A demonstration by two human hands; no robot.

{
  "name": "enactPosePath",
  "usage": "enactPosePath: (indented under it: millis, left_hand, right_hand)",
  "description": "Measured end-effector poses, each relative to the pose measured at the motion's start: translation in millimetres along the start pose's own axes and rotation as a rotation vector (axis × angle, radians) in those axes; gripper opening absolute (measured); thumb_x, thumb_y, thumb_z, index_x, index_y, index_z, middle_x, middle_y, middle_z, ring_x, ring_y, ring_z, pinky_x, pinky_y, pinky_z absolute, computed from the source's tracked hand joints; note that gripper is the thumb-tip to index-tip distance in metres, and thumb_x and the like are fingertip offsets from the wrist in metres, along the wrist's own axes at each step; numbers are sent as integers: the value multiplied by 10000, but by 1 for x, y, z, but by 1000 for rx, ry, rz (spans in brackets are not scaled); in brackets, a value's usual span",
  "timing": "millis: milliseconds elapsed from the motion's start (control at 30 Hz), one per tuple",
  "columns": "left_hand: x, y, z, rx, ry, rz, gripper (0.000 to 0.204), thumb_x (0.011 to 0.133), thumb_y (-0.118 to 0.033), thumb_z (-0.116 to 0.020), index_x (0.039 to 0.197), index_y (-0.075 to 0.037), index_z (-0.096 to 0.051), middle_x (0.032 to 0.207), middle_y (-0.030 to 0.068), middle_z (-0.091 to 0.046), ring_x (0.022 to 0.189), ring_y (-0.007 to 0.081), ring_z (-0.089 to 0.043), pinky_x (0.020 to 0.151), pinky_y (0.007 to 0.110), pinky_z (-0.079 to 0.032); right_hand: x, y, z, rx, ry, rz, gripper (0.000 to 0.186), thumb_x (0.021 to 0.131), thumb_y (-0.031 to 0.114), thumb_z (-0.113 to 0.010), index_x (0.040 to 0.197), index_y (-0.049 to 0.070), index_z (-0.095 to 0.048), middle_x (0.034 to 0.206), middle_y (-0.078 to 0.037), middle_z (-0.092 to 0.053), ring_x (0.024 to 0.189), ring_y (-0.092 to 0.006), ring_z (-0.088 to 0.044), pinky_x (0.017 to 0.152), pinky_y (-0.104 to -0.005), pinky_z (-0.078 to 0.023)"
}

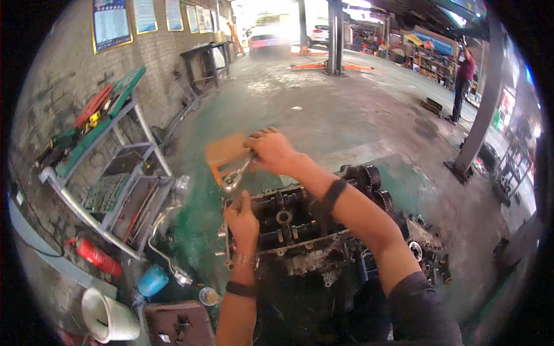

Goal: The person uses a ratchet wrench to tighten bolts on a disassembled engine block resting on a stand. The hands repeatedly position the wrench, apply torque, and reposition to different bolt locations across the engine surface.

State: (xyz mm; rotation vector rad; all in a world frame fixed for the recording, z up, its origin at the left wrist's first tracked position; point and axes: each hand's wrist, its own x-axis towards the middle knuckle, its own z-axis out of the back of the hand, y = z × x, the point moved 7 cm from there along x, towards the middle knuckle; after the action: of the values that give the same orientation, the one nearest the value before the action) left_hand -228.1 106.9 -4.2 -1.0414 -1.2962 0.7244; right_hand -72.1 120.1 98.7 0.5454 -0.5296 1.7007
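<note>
A shiny ratchet wrench [233, 181] is held up over the left end of a dark, greasy engine [284, 218]. Its handle runs up into my right hand [271, 150], whose fingers are closed around it. Just below the ratchet's round head, my left hand [242, 220] is closed with the thumb up, gripping the tool's lower end; the fingers hide that part. The engine lies with its open top facing up, and toothed gears [369, 177] show at its far right end. My right forearm crosses above it.
Beyond the engine stands an orange stool [226, 151]. At left are a tool cart [86, 216], a red fire extinguisher [98, 257], a blue container [153, 281], a white bucket [109, 317] and a brown tray [179, 323]. Loose metal parts [426, 233] lie right. A person [463, 81] stands far right.
</note>
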Motion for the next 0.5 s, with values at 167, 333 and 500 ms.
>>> enactPosePath:
  millis: [167,333,500]
  left_hand:
    - [-3,21,-3,-130,53,231,402,981,-228,-572,653,-27,-455,613,-51,-373,608,72,-298,523,302,-239]
    - [-5,25,4,-189,-56,247,377,961,-290,-618,679,-68,-502,581,-57,-397,535,64,-342,472,262,-264]
    - [-3,27,3,-239,-82,203,441,947,-353,-629,616,-139,-430,518,-33,-409,424,82,-341,399,283,-233]
  right_hand:
    - [40,30,-23,43,-182,210,333,703,187,-710,1019,116,-633,1061,-94,-623,1042,-307,-579,882,-418,-459]
    - [42,41,-22,179,-252,229,206,717,218,-724,834,109,-594,895,-84,-607,929,-305,-588,779,-422,-487]
    - [41,27,-25,138,-34,115,293,779,404,-690,782,112,-680,852,-101,-638,966,-315,-590,830,-459,-469]
